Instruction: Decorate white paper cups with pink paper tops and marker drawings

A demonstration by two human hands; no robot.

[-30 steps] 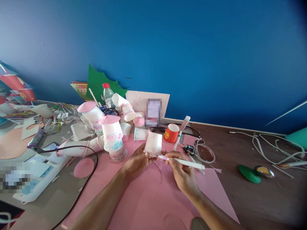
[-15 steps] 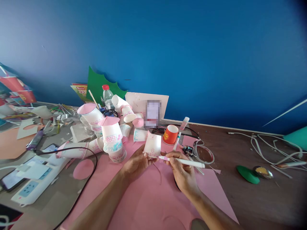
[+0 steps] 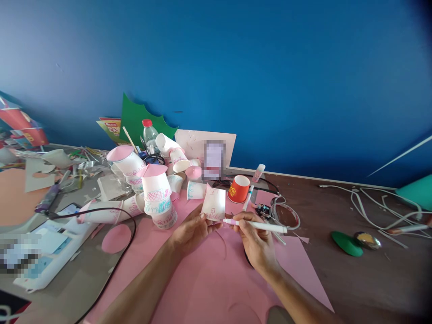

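Observation:
My left hand (image 3: 192, 229) is closed round the lower left side of a white paper cup (image 3: 215, 203) with pink drawings near its lower edge. In my right hand (image 3: 254, 240) is a white marker pen (image 3: 266, 226), gripped between thumb and fingers. The pen's pink tip end points left and meets or nearly meets the cup's lower right edge; actual contact is too small to tell. Both hands are above a pink paper sheet (image 3: 202, 279). Left of them stands a stack of decorated paper cups (image 3: 158, 202) topped by a pink cone.
Behind the hands are a red paper cup (image 3: 239, 190) and a small glue bottle (image 3: 258, 173). More decorated cups, a clear bottle (image 3: 149, 132) and a power strip (image 3: 43, 267) crowd the left. White cables (image 3: 362, 204) and a green disc (image 3: 347, 243) lie right.
The whole view has shifted slightly. Both hands keep their grip on the cup and the marker pen, with the pen tip still at the cup's lower right edge.

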